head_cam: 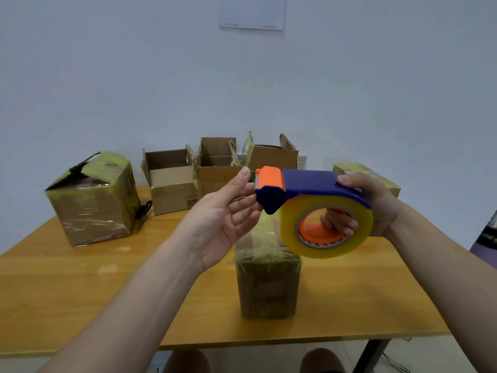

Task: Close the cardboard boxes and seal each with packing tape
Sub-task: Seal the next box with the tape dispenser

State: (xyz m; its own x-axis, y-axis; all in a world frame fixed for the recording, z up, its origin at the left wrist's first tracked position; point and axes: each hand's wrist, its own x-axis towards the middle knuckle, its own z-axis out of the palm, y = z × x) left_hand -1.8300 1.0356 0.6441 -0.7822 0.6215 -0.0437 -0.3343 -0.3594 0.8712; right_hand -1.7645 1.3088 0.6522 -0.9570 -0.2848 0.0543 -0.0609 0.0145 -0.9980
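on tape roll (330,251) core: print too blurred

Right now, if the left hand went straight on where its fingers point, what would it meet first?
The tape dispenser gripped by the right hand, at its orange cutter end. The left hand points up and right at it, and its fingertips seem nearly touching it, though depth is unclear.

The orange-brown wooden table (80,292) lies bare either side of the small tape-wrapped cardboard box (267,286) at front. A larger taped cardboard box (94,205) blocks the far left; open brown cardboard boxes (215,170) line the back.
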